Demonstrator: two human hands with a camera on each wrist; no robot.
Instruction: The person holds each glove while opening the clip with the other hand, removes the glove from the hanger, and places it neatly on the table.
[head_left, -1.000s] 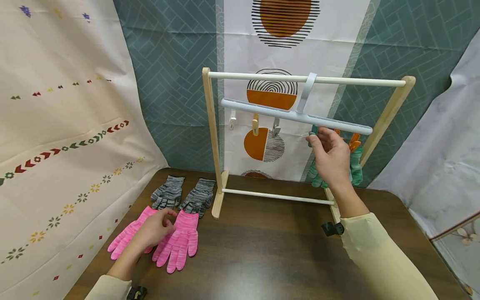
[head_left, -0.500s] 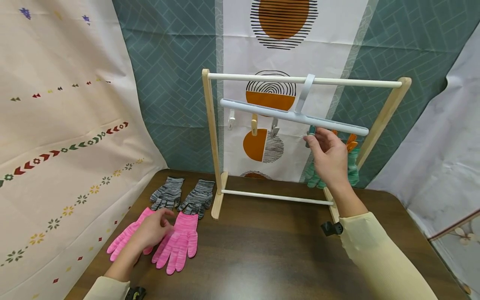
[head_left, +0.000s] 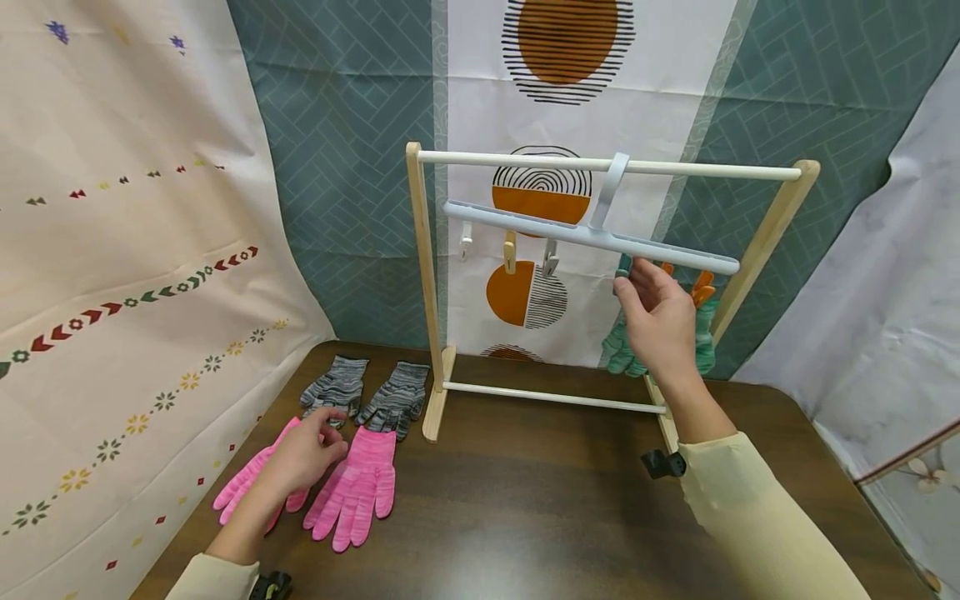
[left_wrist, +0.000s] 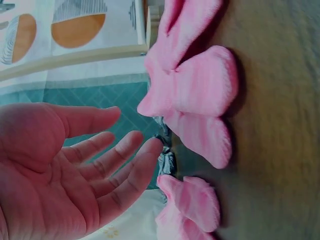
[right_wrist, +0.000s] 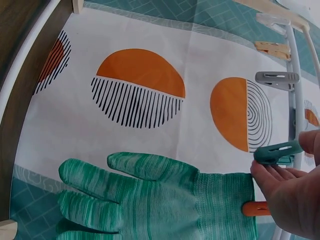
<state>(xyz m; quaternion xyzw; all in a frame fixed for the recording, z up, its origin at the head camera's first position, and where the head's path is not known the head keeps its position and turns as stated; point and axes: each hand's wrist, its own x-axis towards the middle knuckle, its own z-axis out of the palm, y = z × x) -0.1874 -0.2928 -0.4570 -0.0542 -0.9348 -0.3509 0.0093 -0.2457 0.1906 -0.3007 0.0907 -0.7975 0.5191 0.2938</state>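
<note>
Two pink gloves (head_left: 360, 487) (left_wrist: 200, 85) lie flat on the brown table (head_left: 525, 500). My left hand (head_left: 303, 454) (left_wrist: 65, 170) hovers just over their cuffs, palm open and fingers relaxed, holding nothing. A wooden rack (head_left: 422, 275) carries a pale blue hanger bar (head_left: 525, 223) with clips. My right hand (head_left: 645, 300) (right_wrist: 287, 175) is raised under the bar's right half and pinches a teal clip (head_left: 623, 267) (right_wrist: 277, 151) between thumb and forefinger. A green glove (head_left: 618, 350) (right_wrist: 165, 200) hangs behind that hand from an orange clip (right_wrist: 255, 208).
Two grey striped gloves (head_left: 335, 385) lie beyond the pink pair, beside the rack's left foot. White, yellow and grey clips (head_left: 510, 248) hang bare on the bar's left half. A black clamp (head_left: 663, 463) sits at the rack's right foot. Patterned cloths hang behind and on both sides.
My left hand has drifted slightly toward the grey gloves, still over the pink cuffs. My right hand stays at the teal clip with barely any shift.
</note>
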